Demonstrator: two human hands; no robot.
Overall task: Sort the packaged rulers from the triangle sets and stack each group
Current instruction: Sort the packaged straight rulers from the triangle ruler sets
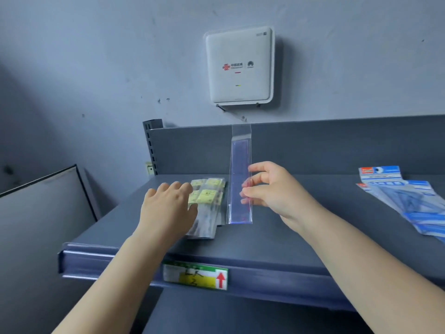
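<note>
A clear-sleeved packaged ruler (238, 165) stands nearly upright above the grey shelf (277, 237), and my right hand (272, 189) pinches its right edge at mid-length. To its left a stack of packaged rulers (208, 201) with yellow labels lies flat on the shelf. My left hand (166, 208) rests over the near left part of that stack with relaxed fingers. Several blue triangle set packs (407, 201) lie fanned out at the shelf's right end.
A white router box (239, 66) hangs on the wall above the shelf's back panel (313, 145). A green and yellow price tag (195, 276) sits on the shelf's front rail. A grey board (43, 213) leans at the left.
</note>
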